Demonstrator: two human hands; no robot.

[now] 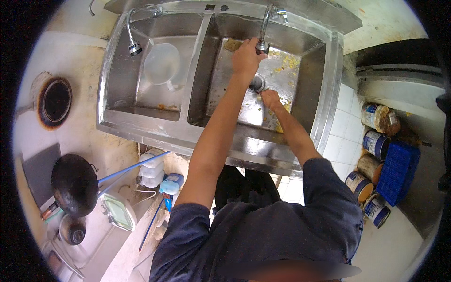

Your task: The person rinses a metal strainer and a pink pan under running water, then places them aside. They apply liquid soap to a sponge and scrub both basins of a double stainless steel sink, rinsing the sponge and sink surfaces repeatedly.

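Note:
In the right basin of a stainless steel double sink (192, 70), my left hand (246, 56) grips the spray head (262, 47) of a flexible-neck faucet. Its thumb lies under the nozzle, the fingers at its left side. My right hand (270, 99) is low in the same basin, its curled fingertips at the right edge of the round drain (257, 83). Whether they pinch something is hidden. Yellow and green food scraps (290, 61) are strewn over the basin floor. A brownish-yellow scouring pad or sponge (232, 44) lies in the far left corner.
A translucent plastic scoop (162, 64) sits in the left basin under a second faucet (134, 47). At left are a black wok (74, 185) and a blue pole (134, 166). Several cans (376, 145) and a blue crate-like block (398, 172) stand at right.

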